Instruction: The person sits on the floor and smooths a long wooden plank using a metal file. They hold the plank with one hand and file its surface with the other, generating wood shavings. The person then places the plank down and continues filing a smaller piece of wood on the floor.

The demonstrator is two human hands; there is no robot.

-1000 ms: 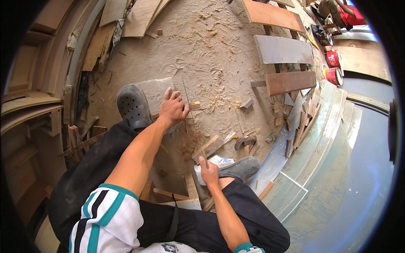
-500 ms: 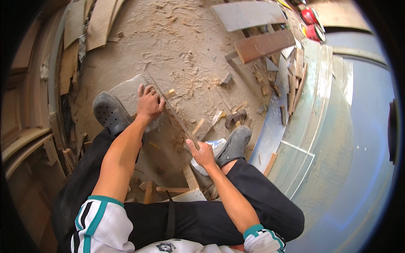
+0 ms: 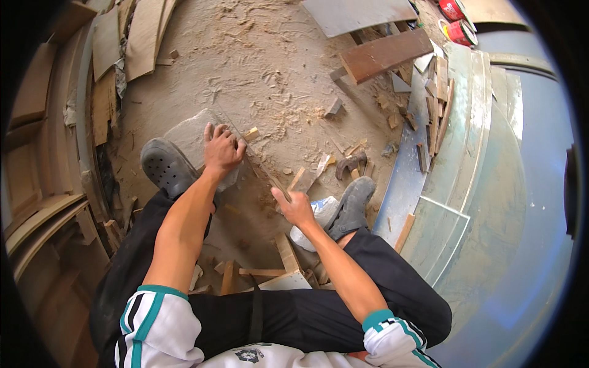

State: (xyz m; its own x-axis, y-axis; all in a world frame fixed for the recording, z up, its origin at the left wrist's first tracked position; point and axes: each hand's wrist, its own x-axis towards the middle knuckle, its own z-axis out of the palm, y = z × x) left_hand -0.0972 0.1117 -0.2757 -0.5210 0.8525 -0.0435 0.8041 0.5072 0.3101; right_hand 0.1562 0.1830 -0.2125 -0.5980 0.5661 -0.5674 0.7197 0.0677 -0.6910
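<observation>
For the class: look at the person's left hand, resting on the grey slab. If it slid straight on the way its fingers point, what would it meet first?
The left hand points up the picture, so it would probably leave the grey slab and meet only the sawdust-covered floor. The small wood block lies just to its right, likely out of line; depth is unclear.

Grey clogs (image 3: 167, 167), black trousers (image 3: 392, 288) — white sleeves (image 3: 161, 325) striped teal and black. Tan sawdust floor (image 3: 264, 55); dark brown plank (image 3: 385, 54); red cans (image 3: 459, 19).
</observation>
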